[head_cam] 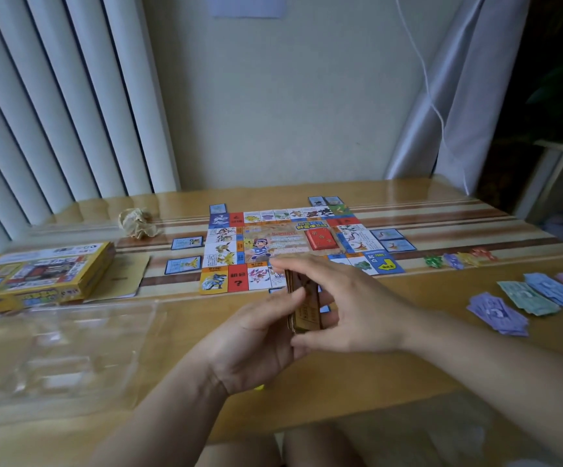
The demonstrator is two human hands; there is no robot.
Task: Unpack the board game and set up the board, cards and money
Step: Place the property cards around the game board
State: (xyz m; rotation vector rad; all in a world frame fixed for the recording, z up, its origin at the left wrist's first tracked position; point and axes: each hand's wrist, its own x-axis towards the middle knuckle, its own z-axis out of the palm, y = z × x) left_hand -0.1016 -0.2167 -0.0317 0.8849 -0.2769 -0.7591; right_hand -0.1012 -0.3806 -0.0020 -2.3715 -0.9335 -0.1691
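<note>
Setup looks well advanced in the head view: the board [293, 244] lies open on the table [408, 382], blue cards [187, 243] beside it, money [526, 294] piled at right. The left hand [256, 348] cradles and the right hand [351, 305] pinches a brown card stack [302, 308] just before the board. This blurred deck, perhaps the last, awaits placing.

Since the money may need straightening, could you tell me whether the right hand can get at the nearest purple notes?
Probably yes, once freed: the right hand grips the card stack together with the left hand, but the purple notes lie on open table to its right, nothing between.
</note>
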